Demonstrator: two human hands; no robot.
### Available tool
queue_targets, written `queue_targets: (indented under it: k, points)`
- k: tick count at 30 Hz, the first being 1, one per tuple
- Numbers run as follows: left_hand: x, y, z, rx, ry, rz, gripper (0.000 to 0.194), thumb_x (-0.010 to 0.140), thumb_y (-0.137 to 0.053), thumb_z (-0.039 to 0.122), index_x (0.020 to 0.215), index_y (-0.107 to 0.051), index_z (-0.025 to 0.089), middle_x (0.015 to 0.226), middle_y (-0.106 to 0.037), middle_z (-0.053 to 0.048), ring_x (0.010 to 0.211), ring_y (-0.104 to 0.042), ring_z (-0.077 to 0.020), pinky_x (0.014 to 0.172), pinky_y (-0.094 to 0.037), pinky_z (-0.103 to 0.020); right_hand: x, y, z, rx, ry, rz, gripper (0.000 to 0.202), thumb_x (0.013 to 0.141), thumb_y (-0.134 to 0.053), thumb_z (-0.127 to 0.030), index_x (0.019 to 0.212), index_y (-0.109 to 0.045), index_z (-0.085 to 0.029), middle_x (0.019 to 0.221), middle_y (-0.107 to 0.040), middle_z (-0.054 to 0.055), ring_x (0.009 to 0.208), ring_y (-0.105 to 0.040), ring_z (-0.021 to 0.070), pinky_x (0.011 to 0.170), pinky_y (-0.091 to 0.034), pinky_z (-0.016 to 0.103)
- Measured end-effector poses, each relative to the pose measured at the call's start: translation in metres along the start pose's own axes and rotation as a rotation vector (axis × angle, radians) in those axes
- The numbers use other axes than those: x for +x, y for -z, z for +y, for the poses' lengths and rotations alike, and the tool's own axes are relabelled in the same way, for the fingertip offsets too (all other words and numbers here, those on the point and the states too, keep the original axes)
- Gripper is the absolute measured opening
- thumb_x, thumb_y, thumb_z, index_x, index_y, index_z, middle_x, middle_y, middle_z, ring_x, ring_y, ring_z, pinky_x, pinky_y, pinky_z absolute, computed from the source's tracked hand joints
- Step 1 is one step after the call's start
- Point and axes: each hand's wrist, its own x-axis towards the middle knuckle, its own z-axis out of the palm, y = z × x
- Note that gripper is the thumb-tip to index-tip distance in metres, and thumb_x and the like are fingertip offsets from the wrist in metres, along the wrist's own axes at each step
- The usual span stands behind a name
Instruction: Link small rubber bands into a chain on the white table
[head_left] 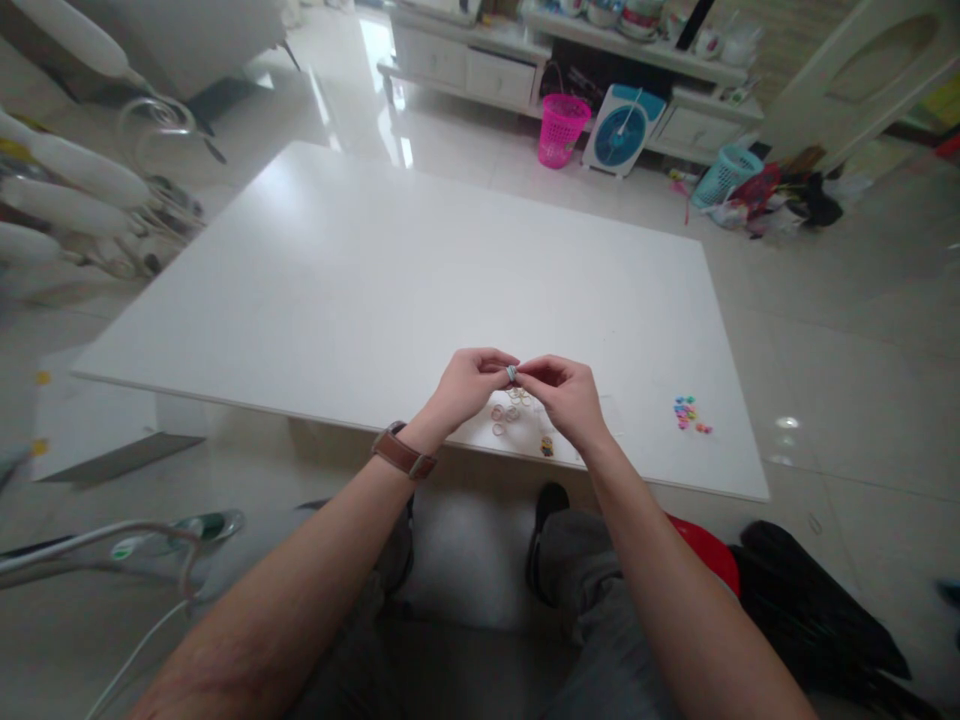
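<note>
My left hand and my right hand meet above the near edge of the white table. Between their pinched fingertips is a small pale blue-green thing, perhaps a ring; its exact kind is too small to make out. Just below the fingers lie several thin gold-coloured rings, partly hidden by my right hand. A tiny yellow and dark piece rests closer to the table's edge. Farther right on the tabletop sits a cluster of small, brightly coloured pieces.
Beyond the table stand a pink basket, a blue and white box fan and a light blue basket, near a white cabinet. At the lower right, a black bag lies on the floor. Something see-through lies beside my right wrist.
</note>
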Motion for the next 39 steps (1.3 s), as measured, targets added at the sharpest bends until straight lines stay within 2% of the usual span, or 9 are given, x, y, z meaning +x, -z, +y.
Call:
queue_targets:
  k: [9,15,18,20,23,26,28,34,39]
  points:
    - [-0.002,0.000,0.000,-0.082,0.029,-0.024,0.009,0.079,-0.076,0.018,0.086,-0.075,0.011,0.072,-0.075,-0.005,0.071,-0.069,-0.0131,0.081,-0.058,-0.030,-0.002,0.003,0.000,-0.009,0.030,0.003,0.023,0.073,-0.084,-0.039,0.083,-0.077,-0.019,0.081,-0.078,0.005,0.077,-0.073,0.0204,0.076,-0.058,0.034]
    - [-0.001,0.000,0.002,-0.054,0.034,-0.026,0.007,0.077,-0.074,0.011,0.084,-0.074,0.011,0.072,-0.075,-0.005,0.070,-0.070,-0.0133,0.080,-0.058,-0.029,-0.001,0.002,-0.002,-0.031,0.043,0.033,0.024,0.071,-0.085,-0.038,0.079,-0.073,-0.019,0.076,-0.075,0.003,0.072,-0.070,0.0189,0.071,-0.056,0.032]
    - [0.000,0.000,0.004,-0.078,0.033,0.032,0.008,0.077,-0.074,0.011,0.086,-0.074,0.011,0.073,-0.075,-0.005,0.071,-0.071,-0.0135,0.079,-0.058,-0.028,0.000,0.005,-0.004,-0.083,0.066,0.045,0.021,0.076,-0.081,-0.038,0.081,-0.073,-0.019,0.076,-0.074,0.003,0.070,-0.068,0.0179,0.069,-0.054,0.031]
    - [0.000,0.000,0.005,-0.131,0.028,0.093,0.008,0.078,-0.075,0.014,0.086,-0.072,0.011,0.076,-0.076,-0.006,0.072,-0.073,-0.0140,0.078,-0.058,-0.028,0.001,0.008,-0.002,-0.213,0.083,0.056,0.015,0.081,-0.075,-0.034,0.082,-0.072,-0.019,0.076,-0.073,0.002,0.070,-0.066,0.0168,0.068,-0.053,0.030]
    - [0.001,0.001,0.006,-0.200,0.018,0.158,0.011,0.079,-0.077,0.017,0.085,-0.070,0.012,0.083,-0.077,-0.008,0.074,-0.074,-0.0148,0.078,-0.058,-0.028,0.001,0.013,0.005,-0.542,0.096,-0.037,0.005,0.084,-0.068,-0.022,0.084,-0.072,-0.019,0.081,-0.073,0.003,0.076,-0.066,0.0173,0.075,-0.052,0.031]
    - [0.002,0.003,0.007,-0.226,0.009,0.187,0.013,0.080,-0.078,0.019,0.086,-0.069,0.011,0.086,-0.078,-0.009,0.073,-0.074,-0.0138,0.077,-0.058,-0.028,0.001,0.016,0.017,-0.902,0.120,-0.183,0.013,0.085,-0.062,-0.013,0.087,-0.074,-0.018,0.095,-0.073,0.008,0.094,-0.065,0.0210,0.091,-0.049,0.035]
    - [0.002,0.004,0.007,-0.234,0.007,0.192,0.015,0.079,-0.079,0.020,0.086,-0.069,0.012,0.086,-0.078,-0.008,0.073,-0.074,-0.0134,0.077,-0.058,-0.027,0.001,0.014,0.024,-1.051,0.130,-0.258,0.017,0.088,-0.058,-0.013,0.092,-0.074,-0.017,0.105,-0.072,0.010,0.104,-0.062,0.0227,0.097,-0.046,0.035]
    - [0.002,0.003,0.009,-0.226,0.027,0.176,0.020,0.077,-0.082,0.024,0.086,-0.068,0.012,0.087,-0.078,-0.009,0.075,-0.074,-0.0141,0.080,-0.058,-0.029,0.000,0.007,0.026,-1.229,0.078,-0.474,0.021,0.093,-0.056,-0.020,0.103,-0.075,-0.019,0.125,-0.069,0.011,0.122,-0.054,0.0268,0.100,-0.044,0.040]
    - [0.000,0.004,0.010,-0.214,0.024,0.174,0.021,0.078,-0.081,0.024,0.087,-0.067,0.012,0.088,-0.078,-0.010,0.075,-0.074,-0.0143,0.080,-0.058,-0.030,-0.001,0.006,0.026,-1.316,0.018,-0.524,0.023,0.094,-0.056,-0.023,0.108,-0.074,-0.020,0.130,-0.067,0.012,0.123,-0.054,0.0296,0.096,-0.044,0.042]
